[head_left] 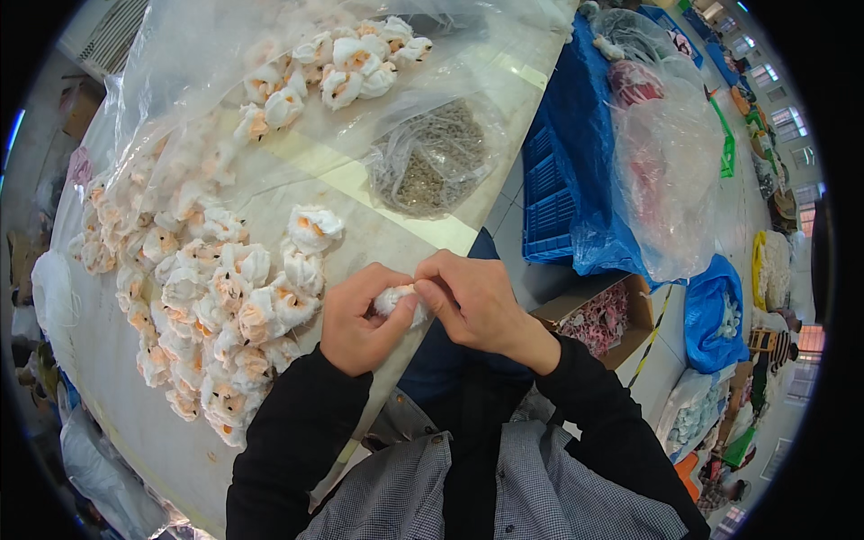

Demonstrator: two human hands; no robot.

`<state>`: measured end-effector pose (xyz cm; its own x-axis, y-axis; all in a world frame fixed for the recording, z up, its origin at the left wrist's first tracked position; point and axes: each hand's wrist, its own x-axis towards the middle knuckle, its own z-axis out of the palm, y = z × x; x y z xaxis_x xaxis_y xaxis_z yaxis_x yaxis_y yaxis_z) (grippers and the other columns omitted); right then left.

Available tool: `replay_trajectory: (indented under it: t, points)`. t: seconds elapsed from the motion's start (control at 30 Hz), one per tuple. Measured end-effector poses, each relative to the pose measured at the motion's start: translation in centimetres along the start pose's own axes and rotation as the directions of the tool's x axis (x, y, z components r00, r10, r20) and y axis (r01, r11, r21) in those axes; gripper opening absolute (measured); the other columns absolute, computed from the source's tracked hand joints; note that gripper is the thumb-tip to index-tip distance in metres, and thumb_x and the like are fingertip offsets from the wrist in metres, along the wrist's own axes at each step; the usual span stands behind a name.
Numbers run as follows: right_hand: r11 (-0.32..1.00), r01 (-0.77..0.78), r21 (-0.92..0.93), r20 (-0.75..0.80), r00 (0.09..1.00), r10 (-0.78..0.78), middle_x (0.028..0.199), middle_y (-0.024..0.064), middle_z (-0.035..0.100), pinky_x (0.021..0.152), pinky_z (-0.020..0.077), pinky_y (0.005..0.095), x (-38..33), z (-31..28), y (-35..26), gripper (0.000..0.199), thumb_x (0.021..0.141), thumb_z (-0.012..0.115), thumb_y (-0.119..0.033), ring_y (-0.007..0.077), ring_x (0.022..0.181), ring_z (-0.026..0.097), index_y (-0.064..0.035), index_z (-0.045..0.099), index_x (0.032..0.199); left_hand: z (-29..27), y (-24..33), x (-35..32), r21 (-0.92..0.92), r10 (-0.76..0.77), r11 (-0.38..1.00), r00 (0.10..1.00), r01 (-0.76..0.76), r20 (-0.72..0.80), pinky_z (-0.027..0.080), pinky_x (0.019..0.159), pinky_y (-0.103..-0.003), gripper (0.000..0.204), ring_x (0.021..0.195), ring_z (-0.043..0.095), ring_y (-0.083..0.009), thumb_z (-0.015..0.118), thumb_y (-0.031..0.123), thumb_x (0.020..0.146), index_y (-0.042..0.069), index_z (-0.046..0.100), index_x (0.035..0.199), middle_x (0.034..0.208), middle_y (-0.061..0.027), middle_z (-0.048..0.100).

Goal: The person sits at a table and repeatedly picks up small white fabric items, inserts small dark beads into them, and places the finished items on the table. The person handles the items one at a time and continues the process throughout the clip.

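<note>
Both my hands meet over the near edge of the table. My left hand point(357, 319) cups a small white fluffy plush piece point(396, 301). My right hand point(472, 301) pinches the top of the same piece with its fingertips. To the left on the pale table point(423, 229) lies a big heap of similar white and orange plush pieces point(207, 297). More of these pieces point(337, 63) lie at the far end, under and beside a clear plastic sheet.
A clear bag of small grey-brown parts point(436, 157) lies on the table beyond my hands. Right of the table stand blue crates point(553, 193), a large clear bag point(666, 180), a cardboard box with pink items point(603, 319) and a blue bag point(715, 315).
</note>
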<state>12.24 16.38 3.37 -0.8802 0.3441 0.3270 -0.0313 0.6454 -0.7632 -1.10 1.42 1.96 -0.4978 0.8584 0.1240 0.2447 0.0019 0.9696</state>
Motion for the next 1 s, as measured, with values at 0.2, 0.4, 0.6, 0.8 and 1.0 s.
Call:
replay_trajectory:
  t: [0.2,0.4,0.6,0.8,1.0]
  points:
    - [0.994,0.080,-0.070,-0.023,0.996,-0.082,0.084,0.0089,0.066,0.060,0.0515,0.0383,1.0,0.3,-0.2,0.009,0.092,0.073,-0.012,0.0306,0.070,0.067,-0.0072,0.066,0.095,0.2,0.4,-0.4,0.026,-0.024,0.999,0.995,0.027,-0.095,0.043,0.060,-0.028,0.010,0.067,0.057,-0.0146,0.071,0.004,0.089,-0.001,0.070,0.097,0.082,-0.0074,0.064]
    - [0.899,0.270,-0.344,-0.055,0.950,-0.307,0.079,0.0058,0.060,0.057,0.0511,0.0372,3.1,-1.5,1.0,0.010,0.085,0.076,-0.012,0.0263,0.066,0.064,-0.0091,0.067,0.088,0.2,-0.1,-0.7,0.007,-0.069,0.997,0.982,0.072,-0.177,0.037,0.061,-0.025,0.010,0.070,0.048,-0.0072,0.068,0.005,0.093,-0.003,0.068,0.098,0.082,-0.0005,0.058]
    - [0.766,0.161,-0.622,-0.049,0.969,-0.244,0.088,0.0028,0.059,0.077,0.0485,0.0383,6.9,-1.8,4.7,0.013,0.083,0.078,-0.018,0.0244,0.090,0.058,-0.0116,0.071,0.092,0.3,-0.2,-0.4,-0.079,-0.079,0.995,0.969,0.062,-0.233,0.039,0.055,-0.024,0.009,0.065,0.051,-0.0066,0.071,0.004,0.092,-0.003,0.067,0.095,0.080,-0.0032,0.062]
    - [0.781,0.204,-0.590,0.078,0.977,-0.196,0.097,0.0043,0.061,0.083,0.0453,0.0387,9.7,-1.1,5.0,0.033,0.084,0.081,-0.027,0.0252,0.095,0.058,-0.0130,0.074,0.113,0.4,-0.5,-0.5,-0.117,-0.146,0.986,0.960,0.121,-0.240,0.040,0.055,-0.023,0.009,0.066,0.052,-0.0059,0.071,0.006,0.092,-0.002,0.068,0.095,0.080,-0.0031,0.063]
    - [0.728,0.188,-0.659,0.087,0.981,-0.174,0.097,0.0062,0.059,0.084,0.0441,0.0404,10.8,-0.5,6.0,0.047,0.082,0.082,-0.040,0.0263,0.096,0.057,-0.0140,0.073,0.120,0.6,-0.7,-0.5,-0.169,-0.172,0.976,0.958,0.135,-0.228,0.040,0.055,-0.024,0.010,0.065,0.052,-0.0059,0.071,0.008,0.092,-0.001,0.068,0.095,0.078,-0.0023,0.063]
